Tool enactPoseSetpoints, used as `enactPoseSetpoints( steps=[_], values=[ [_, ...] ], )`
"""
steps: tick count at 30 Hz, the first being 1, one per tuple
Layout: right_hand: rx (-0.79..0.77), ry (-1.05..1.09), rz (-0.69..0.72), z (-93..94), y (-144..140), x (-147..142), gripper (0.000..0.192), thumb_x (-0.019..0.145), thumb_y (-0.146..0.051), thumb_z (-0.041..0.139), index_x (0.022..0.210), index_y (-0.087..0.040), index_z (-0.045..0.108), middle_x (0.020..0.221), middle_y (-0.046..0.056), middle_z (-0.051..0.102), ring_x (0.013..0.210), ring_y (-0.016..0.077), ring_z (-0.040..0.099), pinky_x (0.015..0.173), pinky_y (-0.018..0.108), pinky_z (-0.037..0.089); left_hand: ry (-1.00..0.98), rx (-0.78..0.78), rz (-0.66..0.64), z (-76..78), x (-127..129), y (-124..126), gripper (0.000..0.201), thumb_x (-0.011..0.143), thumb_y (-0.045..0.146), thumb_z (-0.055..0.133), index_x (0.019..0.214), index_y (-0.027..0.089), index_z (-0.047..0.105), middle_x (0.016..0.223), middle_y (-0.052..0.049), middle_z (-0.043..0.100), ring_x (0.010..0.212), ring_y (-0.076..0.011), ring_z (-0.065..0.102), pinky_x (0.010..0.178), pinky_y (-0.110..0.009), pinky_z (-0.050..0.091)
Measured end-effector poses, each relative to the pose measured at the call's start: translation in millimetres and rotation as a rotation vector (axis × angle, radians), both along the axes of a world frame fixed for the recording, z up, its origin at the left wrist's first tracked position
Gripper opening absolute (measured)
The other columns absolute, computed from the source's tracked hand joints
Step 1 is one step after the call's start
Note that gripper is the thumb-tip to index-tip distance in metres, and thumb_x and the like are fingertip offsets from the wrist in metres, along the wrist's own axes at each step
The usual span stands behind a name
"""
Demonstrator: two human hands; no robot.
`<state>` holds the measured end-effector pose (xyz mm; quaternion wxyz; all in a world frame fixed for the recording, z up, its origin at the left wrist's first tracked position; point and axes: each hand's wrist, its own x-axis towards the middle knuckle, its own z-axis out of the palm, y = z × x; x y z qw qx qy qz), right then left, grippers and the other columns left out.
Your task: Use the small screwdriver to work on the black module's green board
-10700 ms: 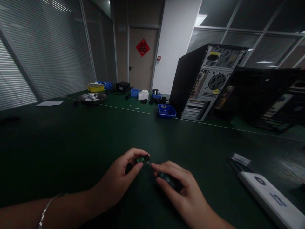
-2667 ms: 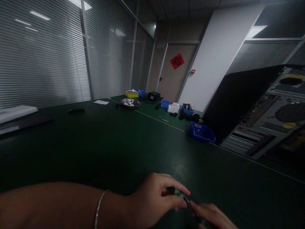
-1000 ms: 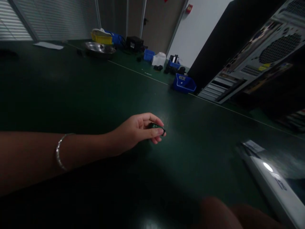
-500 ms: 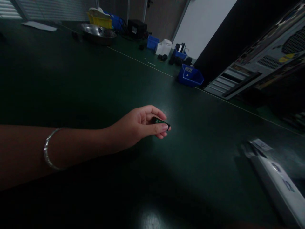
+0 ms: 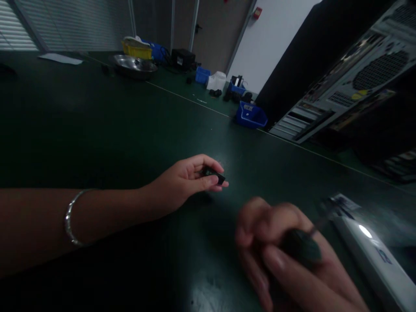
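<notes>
My left hand (image 5: 186, 182), a silver bangle on its wrist, pinches a small dark piece (image 5: 214, 175) between thumb and fingers. That piece is black with some green, like a small circuit board part; the fingers cover much of it. At the lower right, close to the camera, my right hand (image 5: 292, 264) is closed around a screwdriver (image 5: 300, 247). Its dark rounded handle shows between thumb and palm, and a thin shaft points up to the right. Motion blurs this hand. The two hands are apart, both above the dark green table (image 5: 130, 130).
A long white box (image 5: 373, 255) lies at the right. Along the back stand a steel bowl (image 5: 133, 67), a yellow basket (image 5: 138, 50), a black box (image 5: 183, 59), a blue bin (image 5: 250, 116) and a white vented part (image 5: 216, 81). An open computer case (image 5: 344, 82) stands at the back right.
My right hand has come into view from the lower right with the screwdriver. The left hand keeps its pinch on the small piece, which shows slightly more. The view has tilted up a little.
</notes>
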<state>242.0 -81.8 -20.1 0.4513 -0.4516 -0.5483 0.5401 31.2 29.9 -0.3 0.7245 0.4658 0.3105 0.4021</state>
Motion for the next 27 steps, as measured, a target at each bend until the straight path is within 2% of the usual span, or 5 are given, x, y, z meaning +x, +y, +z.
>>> enactPoseSetpoints(
  steps=[3,5,13,18,27],
  values=[
    [0.12,0.01,-0.016,31.9,43.1,-20.7,0.01,0.092,-0.032,0.06,0.099,-0.029,0.067,0.087,0.002,0.062,0.055,0.0101,0.05,0.043,0.018,0.043,-0.054,-0.047,-0.01,0.9,-0.7,-0.1,0.011,0.087,0.007,0.059,0.097,0.014,0.061,0.093,-0.006,0.072,0.098,-0.0195,0.069,0.093,-0.035,0.05],
    [0.186,-0.096,-0.048,37.8,57.2,-22.6,0.013,0.093,-0.029,0.06,0.104,-0.027,0.067,0.086,0.002,0.061,0.057,0.0109,0.05,0.047,0.019,0.044,-0.032,-0.056,-0.054,1.8,-1.6,-0.1,0.016,0.086,0.008,0.061,0.101,0.013,0.062,0.096,-0.006,0.073,0.098,-0.0196,0.07,0.095,-0.035,0.049],
    [0.206,-0.232,0.0,28.7,63.0,-18.9,0.016,0.091,-0.018,0.057,0.105,-0.024,0.063,0.092,0.002,0.065,0.092,0.0183,0.062,0.081,0.027,0.05,0.029,-0.026,-0.132,3.2,-0.9,0.4,0.022,0.085,0.011,0.064,0.107,0.014,0.063,0.109,-0.01,0.072,0.097,-0.0209,0.069,0.092,-0.036,0.051],
    [0.195,-0.24,0.007,27.9,64.4,-19.0,0.018,0.092,-0.019,0.057,0.108,-0.025,0.062,0.098,0.0,0.066,0.096,0.0166,0.062,0.082,0.024,0.049,0.014,0.023,-0.124,3.8,0.1,0.5,0.017,0.083,0.011,0.065,0.1,0.013,0.059,0.09,-0.007,0.072,0.081,-0.0187,0.07,0.078,-0.033,0.052],
    [0.248,-0.255,0.029,27.9,64.4,-18.6,0.026,0.091,-0.017,0.056,0.114,-0.027,0.061,0.106,0.002,0.067,0.101,0.0185,0.064,0.088,0.027,0.051,-0.028,0.005,-0.078,1.3,3.2,-0.8,0.034,0.075,0.014,0.076,0.093,0.018,0.047,0.091,-0.005,0.07,0.083,-0.0197,0.071,0.078,-0.035,0.052]
  ],
)
